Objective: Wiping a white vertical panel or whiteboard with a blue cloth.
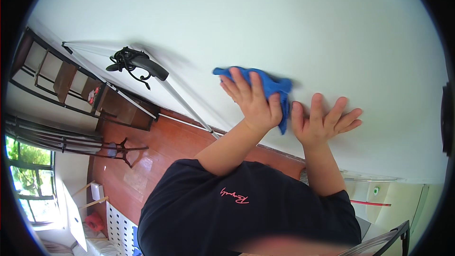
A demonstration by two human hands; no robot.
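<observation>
My left hand [253,106] presses a crumpled blue cloth [272,85] against the white wall [303,28]. Its fingers stretch over the cloth, whose edges stick out above the fingertips and beside the thumb. To the right, my right hand [318,125] lies on the wall with its fingers spread and nothing in it. A small gap separates its thumb from the cloth.
A pale pole with a black curved handle [149,66] and wound cord leans at the wall, left of my hands. Farther left are a dark shelf unit [66,80], a wooden stand [124,150] on the reddish floor [142,166], and a window [31,180].
</observation>
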